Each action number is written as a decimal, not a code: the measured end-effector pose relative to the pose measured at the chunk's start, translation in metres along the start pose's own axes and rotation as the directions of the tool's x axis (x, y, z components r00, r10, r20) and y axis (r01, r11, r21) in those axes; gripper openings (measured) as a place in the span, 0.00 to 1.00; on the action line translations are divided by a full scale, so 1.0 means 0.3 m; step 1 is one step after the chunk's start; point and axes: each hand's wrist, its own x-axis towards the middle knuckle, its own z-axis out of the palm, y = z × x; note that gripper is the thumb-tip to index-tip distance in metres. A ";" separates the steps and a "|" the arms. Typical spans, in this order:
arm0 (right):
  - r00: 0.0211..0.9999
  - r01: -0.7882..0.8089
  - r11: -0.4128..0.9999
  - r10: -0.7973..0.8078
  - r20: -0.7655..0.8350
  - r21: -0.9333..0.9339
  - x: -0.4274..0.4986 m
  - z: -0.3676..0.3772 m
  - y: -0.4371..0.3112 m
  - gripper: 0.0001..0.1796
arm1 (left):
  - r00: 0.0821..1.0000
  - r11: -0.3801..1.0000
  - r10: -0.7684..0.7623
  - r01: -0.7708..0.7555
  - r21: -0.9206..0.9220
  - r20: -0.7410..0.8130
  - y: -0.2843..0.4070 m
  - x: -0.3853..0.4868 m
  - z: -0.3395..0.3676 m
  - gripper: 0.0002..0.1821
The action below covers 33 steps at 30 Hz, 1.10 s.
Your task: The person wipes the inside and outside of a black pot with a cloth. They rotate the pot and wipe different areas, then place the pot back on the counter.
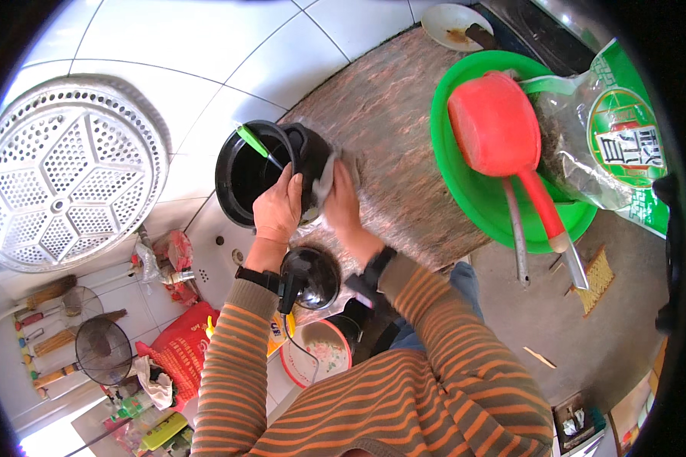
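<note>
A black pot (pixel 311 149) with a loop handle is tilted on its side, its mouth facing left. My left hand (pixel 277 207) grips the pot's rim, thumb outside. A spoon or similar utensil with a green handle (pixel 252 141) leans inside the mouth. My right hand (pixel 341 200) presses a greyish cloth (pixel 343 171) against the pot's outer side; the cloth is blurred and partly hidden by the fingers. Just below the hands stands a round, glossy black lid or vessel (pixel 310 278), partly covered by my left wrist.
To the right on the stone-patterned counter (pixel 394 97), a green basin (pixel 445 165) holds a red plastic ladle (pixel 494 123) and a printed bag (pixel 626 137). A dirty plate (pixel 443 25) lies at the far edge. Left are a sink (pixel 208 265) and a perforated metal steamer tray (pixel 63 177).
</note>
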 end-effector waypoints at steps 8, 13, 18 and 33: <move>0.997 0.034 0.999 -0.032 0.075 -0.027 0.200 -0.010 0.006 0.17 | 1.000 1.000 -0.012 0.012 0.027 -0.001 -0.008 0.006 0.007 0.22; 0.909 0.372 0.928 -0.368 0.197 0.016 -0.211 -0.001 -0.099 0.21 | 1.000 0.999 -0.020 0.020 -0.040 0.012 -0.011 0.003 0.007 0.22; 0.973 0.221 0.965 -0.207 -0.102 0.143 0.002 0.070 -0.030 0.19 | 1.000 0.998 0.016 -0.017 -0.067 -0.010 -0.026 0.002 0.007 0.22; 0.982 0.165 0.974 -0.178 0.068 0.156 -0.116 -0.034 0.014 0.24 | 0.956 0.941 0.294 -0.286 -0.179 0.021 -0.067 -0.072 -0.057 0.20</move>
